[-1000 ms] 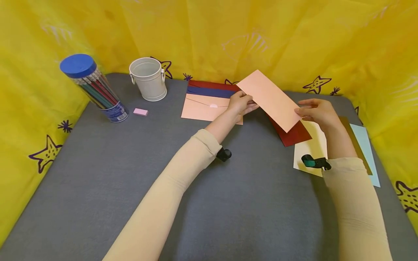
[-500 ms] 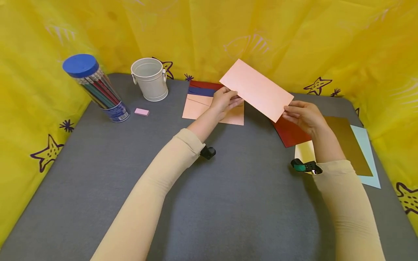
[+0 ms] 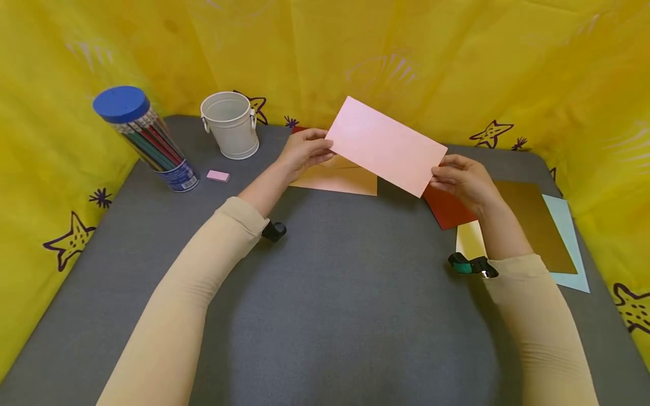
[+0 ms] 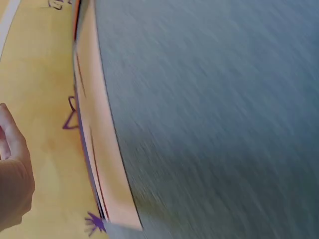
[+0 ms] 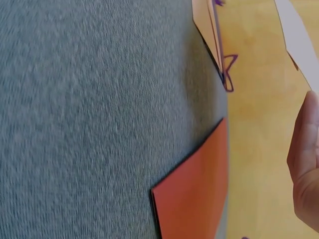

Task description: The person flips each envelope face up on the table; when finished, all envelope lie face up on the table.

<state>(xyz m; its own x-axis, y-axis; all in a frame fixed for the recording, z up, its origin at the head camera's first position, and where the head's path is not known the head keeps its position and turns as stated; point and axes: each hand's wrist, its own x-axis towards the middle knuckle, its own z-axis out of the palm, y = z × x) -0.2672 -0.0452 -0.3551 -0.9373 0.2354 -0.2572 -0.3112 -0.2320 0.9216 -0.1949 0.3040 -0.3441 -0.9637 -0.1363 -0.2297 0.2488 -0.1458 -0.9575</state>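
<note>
A plain pale-pink rectangular card [image 3: 386, 146] is held tilted in the air above the back of the table. My left hand [image 3: 303, 151] pinches it at the left edge. At the lower right end, my right hand [image 3: 467, 180] pinches it between thumb and fingers. Below the left hand lies a peach envelope [image 3: 345, 183], overlapping a red one that shows only at a corner. A red card [image 3: 449, 208] lies under the right hand, partly hidden by it. In the right wrist view, the held card shows only as a thin strip.
On the left stand a tub of pencils [image 3: 152, 138] with a blue lid and a white metal bucket [image 3: 231, 124]. A pink eraser [image 3: 218, 176] lies between them. At right are cream [image 3: 470, 239], brown [image 3: 538, 225] and light-blue [image 3: 574, 242] sheets. Yellow cloth hangs behind.
The pink card has moved left, away from over the red card, and turned flatter. My left hand has shifted left to its left edge; my right hand has moved slightly left with it.
</note>
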